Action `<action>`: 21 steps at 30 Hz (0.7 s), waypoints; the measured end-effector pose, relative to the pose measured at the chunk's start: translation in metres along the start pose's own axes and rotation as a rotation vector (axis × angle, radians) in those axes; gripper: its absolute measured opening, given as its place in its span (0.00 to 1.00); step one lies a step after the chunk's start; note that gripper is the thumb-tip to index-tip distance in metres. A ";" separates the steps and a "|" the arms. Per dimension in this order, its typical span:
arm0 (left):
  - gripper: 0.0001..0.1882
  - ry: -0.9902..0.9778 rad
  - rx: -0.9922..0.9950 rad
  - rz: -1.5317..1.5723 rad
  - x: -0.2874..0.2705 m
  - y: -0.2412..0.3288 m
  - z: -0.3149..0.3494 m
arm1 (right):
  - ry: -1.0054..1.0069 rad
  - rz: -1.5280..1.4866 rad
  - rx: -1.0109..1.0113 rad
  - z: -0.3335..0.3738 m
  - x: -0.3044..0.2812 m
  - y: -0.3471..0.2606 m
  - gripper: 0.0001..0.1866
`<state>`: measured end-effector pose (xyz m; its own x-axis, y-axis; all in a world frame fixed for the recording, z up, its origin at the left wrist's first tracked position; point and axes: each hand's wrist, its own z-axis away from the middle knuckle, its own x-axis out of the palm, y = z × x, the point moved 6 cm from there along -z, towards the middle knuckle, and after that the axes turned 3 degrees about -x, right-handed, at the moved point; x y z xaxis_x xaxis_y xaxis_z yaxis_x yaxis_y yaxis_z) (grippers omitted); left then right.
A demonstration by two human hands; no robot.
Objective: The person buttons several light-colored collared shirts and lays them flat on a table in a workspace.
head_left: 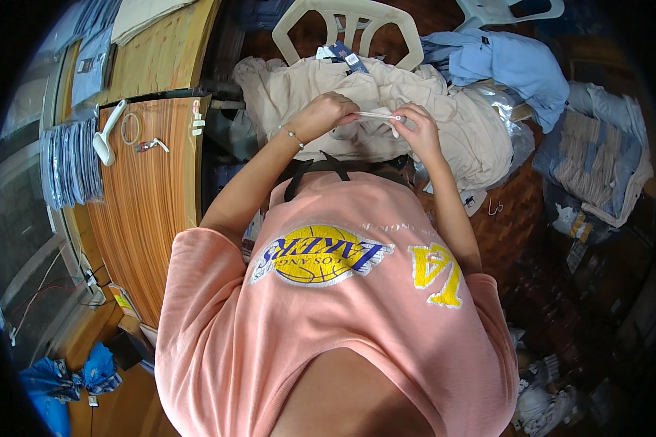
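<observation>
My left hand (326,116) and my right hand (418,131) are raised over a pile of cream garments (468,138). Between them stretches a thin whitish strip (374,114), pinched at one end by each hand. Its exact kind is too small to tell. A small white piece hangs by my right fingers. Dark blue and white hang tags (351,60) lie on the far part of the cream cloth.
A wood-grain table (149,218) on the left bears a white handled scoop-like tool (109,135) and a small cutter-like tool (151,146). Folded blue garments (69,164) hang over its edge. A cream plastic chair (288,33) stands beyond; bagged clothes (598,156) lie right.
</observation>
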<state>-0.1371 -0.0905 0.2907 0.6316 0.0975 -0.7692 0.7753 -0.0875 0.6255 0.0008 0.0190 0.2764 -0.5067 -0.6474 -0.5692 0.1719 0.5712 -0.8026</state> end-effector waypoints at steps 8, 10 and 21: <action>0.11 -0.053 0.016 -0.031 0.012 -0.007 0.011 | -0.054 -0.098 0.096 0.006 0.014 0.010 0.06; 0.10 -0.062 0.021 -0.046 0.013 -0.008 0.012 | -0.059 -0.096 0.091 0.006 0.014 0.009 0.07; 0.09 0.016 0.074 -0.031 0.006 -0.007 0.015 | -0.032 -0.051 0.023 0.005 0.015 0.004 0.06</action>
<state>-0.1390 -0.1046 0.2799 0.6077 0.1172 -0.7855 0.7923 -0.1573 0.5895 -0.0021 0.0095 0.2638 -0.4879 -0.6916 -0.5326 0.1659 0.5256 -0.8344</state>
